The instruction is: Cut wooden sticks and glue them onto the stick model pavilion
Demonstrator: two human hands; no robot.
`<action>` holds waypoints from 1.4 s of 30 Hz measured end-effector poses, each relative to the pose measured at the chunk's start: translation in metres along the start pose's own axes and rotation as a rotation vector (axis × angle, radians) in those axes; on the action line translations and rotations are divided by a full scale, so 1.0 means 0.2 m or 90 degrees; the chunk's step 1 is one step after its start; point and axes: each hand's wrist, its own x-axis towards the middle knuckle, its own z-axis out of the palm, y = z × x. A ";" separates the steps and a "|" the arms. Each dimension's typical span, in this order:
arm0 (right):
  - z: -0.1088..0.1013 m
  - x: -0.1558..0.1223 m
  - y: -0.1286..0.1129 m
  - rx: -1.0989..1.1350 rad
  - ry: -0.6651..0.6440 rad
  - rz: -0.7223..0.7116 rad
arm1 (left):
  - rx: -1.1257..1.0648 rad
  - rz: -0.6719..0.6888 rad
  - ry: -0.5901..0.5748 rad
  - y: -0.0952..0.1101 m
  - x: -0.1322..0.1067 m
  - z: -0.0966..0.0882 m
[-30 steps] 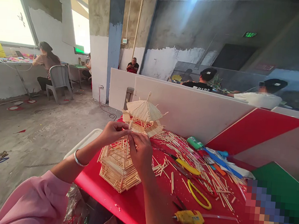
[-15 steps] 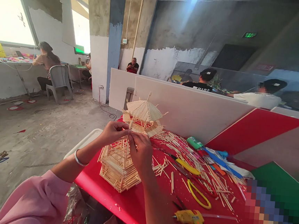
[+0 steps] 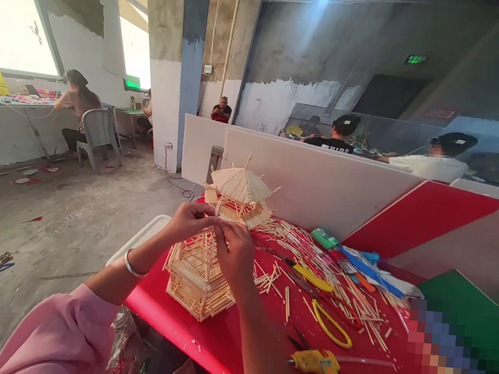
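Note:
A hexagonal pagoda-like base made of thin wooden sticks stands near the front left edge of the red table. Over its top, my left hand and my right hand meet at the fingertips. Both are closed in a pinch on a thin wooden stick, whose upper end shows between the fingers. Its lower part is hidden, so I cannot tell whether it touches the base. Just behind stands a roofed stick pavilion with a pointed top.
On the red table, to the right, lie a yellow glue gun, yellow-handled pliers, scissors and many loose sticks. A green board is at far right. White panels border the back; several people sit beyond.

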 end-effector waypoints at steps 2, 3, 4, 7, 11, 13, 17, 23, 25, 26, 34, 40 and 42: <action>0.00 0.00 0.00 0.000 0.001 0.000 | -0.001 -0.002 0.000 0.00 0.00 0.00; 0.00 0.00 0.00 0.000 0.001 0.000 | -0.002 -0.002 0.000 -0.01 0.00 0.00; 0.00 0.00 0.00 0.000 0.001 0.000 | -0.004 -0.003 0.000 -0.01 0.00 0.00; 0.00 0.00 0.00 0.002 0.000 0.002 | -0.010 -0.004 0.000 0.00 0.00 0.00; 0.00 0.00 0.00 0.007 0.000 0.003 | -0.011 0.000 0.005 0.01 0.00 0.00; 0.00 0.00 0.00 0.007 0.001 0.003 | -0.011 0.001 0.007 0.01 0.00 0.00; 0.00 0.00 0.00 0.007 0.001 0.005 | -0.005 0.000 0.007 0.01 0.00 0.00; 0.00 0.00 0.00 0.007 0.001 0.004 | 0.000 -0.006 0.004 0.01 -0.01 0.00; 0.00 0.00 0.00 0.006 0.003 0.003 | -0.002 -0.008 0.004 0.01 0.00 0.00; 0.00 0.00 0.00 0.005 0.003 0.002 | -0.002 -0.010 0.005 0.01 0.00 0.00; 0.00 0.00 0.00 0.006 0.002 0.003 | -0.008 -0.003 0.014 0.00 0.00 0.00; 0.00 0.00 -0.01 0.008 0.000 0.009 | -0.018 -0.001 0.008 0.01 -0.01 0.00; 0.00 0.00 -0.01 0.010 -0.003 0.009 | -0.020 0.003 0.006 0.01 -0.01 0.01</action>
